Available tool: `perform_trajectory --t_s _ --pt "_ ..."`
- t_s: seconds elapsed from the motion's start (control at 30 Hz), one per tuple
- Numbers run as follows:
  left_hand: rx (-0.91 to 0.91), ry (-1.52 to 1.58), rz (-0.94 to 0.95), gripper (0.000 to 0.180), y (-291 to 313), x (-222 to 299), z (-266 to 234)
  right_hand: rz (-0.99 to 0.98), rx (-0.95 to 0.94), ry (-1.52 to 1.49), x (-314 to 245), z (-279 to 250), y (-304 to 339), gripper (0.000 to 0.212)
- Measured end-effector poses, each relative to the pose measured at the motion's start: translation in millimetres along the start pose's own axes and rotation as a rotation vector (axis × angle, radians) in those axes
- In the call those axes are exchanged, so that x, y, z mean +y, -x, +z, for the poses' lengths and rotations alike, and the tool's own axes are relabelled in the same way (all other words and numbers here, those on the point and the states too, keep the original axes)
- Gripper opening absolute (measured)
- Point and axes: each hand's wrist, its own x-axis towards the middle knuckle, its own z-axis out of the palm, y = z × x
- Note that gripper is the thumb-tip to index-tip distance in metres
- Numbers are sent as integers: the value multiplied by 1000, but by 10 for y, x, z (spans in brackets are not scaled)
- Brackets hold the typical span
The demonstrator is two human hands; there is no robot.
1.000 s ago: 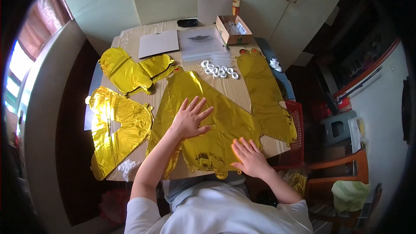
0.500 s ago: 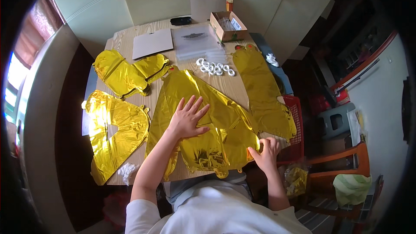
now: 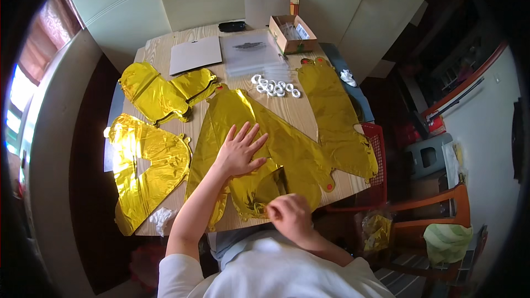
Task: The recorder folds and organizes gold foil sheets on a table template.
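Observation:
A large flat gold foil balloon (image 3: pixel 276 132) lies uninflated across the middle of the table, part of its near side folded over. My left hand (image 3: pixel 241 150) rests palm down on it, fingers spread. At the balloon's near edge my right hand (image 3: pixel 291 216) is closed, slightly blurred, with the foil bunched and creased beside its fingers. The fingertips are partly hidden, but they appear to grip the foil. A tab with a red dot (image 3: pixel 329 187) shows at the balloon's right corner.
More gold foil balloons lie at upper left (image 3: pixel 160 94), lower left (image 3: pixel 146 171) and right (image 3: pixel 337 116). White ribbon rolls (image 3: pixel 273 86), clear plastic bags (image 3: pixel 251 52), a grey card (image 3: pixel 195 55) and an open carton (image 3: pixel 292 41) sit farther back. A red basket (image 3: pixel 377 160) and wooden chair (image 3: pixel 430 198) stand right.
My right hand has moved left from the balloon's right corner to its near edge. The foil there has shifted and folded, uncovering the red-dotted corner. My left hand stays in place.

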Motion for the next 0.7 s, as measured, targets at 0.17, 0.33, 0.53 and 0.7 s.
perform_trajectory --t_s 0.17,0.33,0.53,0.7 --pt "-13 34 10 94 25 3 -100 -192 -161 57 3 377 90 21" --pt "-10 56 21 106 32 13 -133 -213 -254 53 40 521 208 20" --pt "28 91 39 112 40 5 -116 -241 -304 34 29 550 226 19" --pt "-35 61 20 117 46 11 -164 -234 -350 -9 24 550 221 22"
